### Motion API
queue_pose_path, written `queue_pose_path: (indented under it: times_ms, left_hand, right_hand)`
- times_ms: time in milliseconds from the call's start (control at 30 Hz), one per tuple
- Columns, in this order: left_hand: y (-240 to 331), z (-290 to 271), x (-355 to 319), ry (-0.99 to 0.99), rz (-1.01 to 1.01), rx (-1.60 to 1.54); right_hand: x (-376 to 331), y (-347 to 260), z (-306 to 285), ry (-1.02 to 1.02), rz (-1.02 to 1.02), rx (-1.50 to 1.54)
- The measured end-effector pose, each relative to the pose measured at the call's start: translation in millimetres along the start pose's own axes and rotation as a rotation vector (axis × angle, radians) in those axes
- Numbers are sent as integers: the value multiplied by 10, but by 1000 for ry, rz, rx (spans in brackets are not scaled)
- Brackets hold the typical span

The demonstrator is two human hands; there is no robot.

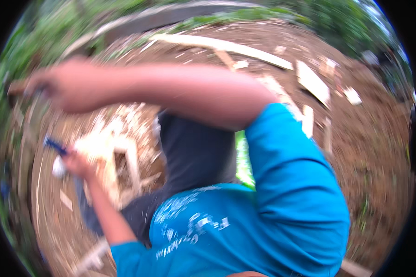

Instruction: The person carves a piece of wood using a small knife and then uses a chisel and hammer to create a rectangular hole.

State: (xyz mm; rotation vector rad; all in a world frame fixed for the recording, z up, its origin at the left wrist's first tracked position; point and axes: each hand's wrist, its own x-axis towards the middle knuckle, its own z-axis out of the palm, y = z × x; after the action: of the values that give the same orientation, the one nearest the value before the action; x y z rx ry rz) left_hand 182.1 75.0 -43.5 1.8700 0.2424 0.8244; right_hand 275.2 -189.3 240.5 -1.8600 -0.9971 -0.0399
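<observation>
The blue shirt [208, 231] sits closest to my camera, and above it the bare right forearm [180, 87] crosses my view, covering much of the ground behind. The dark trousers [196, 152] block more, and a bright green patch [244, 161] shows only partly beside them; I can't make out what it is. Farther out, the left hand [78, 165] has its fingers wrapped around a dark blue rod [55, 145], which juts toward the left edge, just beside a white roundish thing [58, 167]. The right hand [67, 87] seems clenched around a brown stick-like piece [17, 87]; blur smears the fingers and I see only its end. Near the left hand lies pale wood [133, 161] around a dark opening, partly hidden by the legs. Beyond, a shorter board [312, 83] and a long pale board [217, 45] lie on brown earth [374, 157] among scattered offcuts. At the back, a grey beam [171, 16] curves along blurred greenery [342, 27], and the small shapes at far right are too smeared for me to identify.
</observation>
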Motion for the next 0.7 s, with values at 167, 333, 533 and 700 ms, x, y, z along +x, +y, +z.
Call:
queue_pose_path:
  times_ms: [167,333,533,700]
  left_hand:
    - [969,122,39,-101,-169,-315]
    - [870,189,212,-57,-177,-348]
    - [824,165,198,-82,-209,-423]
    - [836,281,218,-18,-213,-361]
  right_hand:
    - [35,66,-95,36,127,-3]
    - [-20,85,-17,-10,247,81]
    - [14,92,152,-31,194,-45]
    - [-5,224,357,-205,60,-168]
